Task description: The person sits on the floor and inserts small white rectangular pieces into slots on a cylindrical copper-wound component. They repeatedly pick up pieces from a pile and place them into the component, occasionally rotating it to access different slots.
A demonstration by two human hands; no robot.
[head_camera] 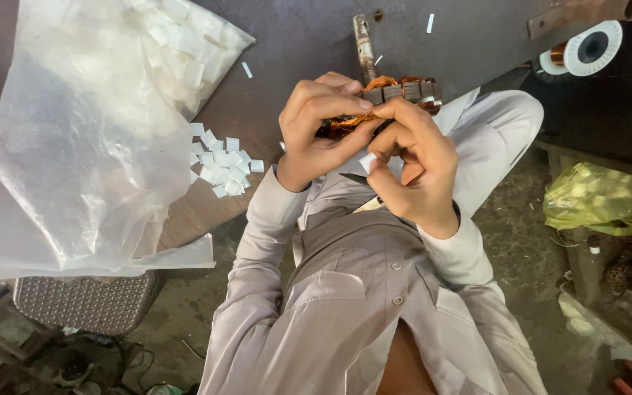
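Observation:
A motor armature [401,91] with copper windings and a steel shaft [363,45] rests at the edge of a dark worktable [301,44]. My left hand [310,135] grips its near side, fingers curled over the copper. My right hand [415,164] touches the slotted core with its fingertips and pinches a small white paper slip [368,162] between thumb and finger. Both hands meet over the armature, which they partly hide.
A loose heap of white paper slips [222,164] lies left of my hands, beside a large clear plastic bag [96,124] holding more. A copper wire spool [585,50] sits at upper right, a green plastic bag [597,199] at right, and a textured metal stool [85,300] below the table.

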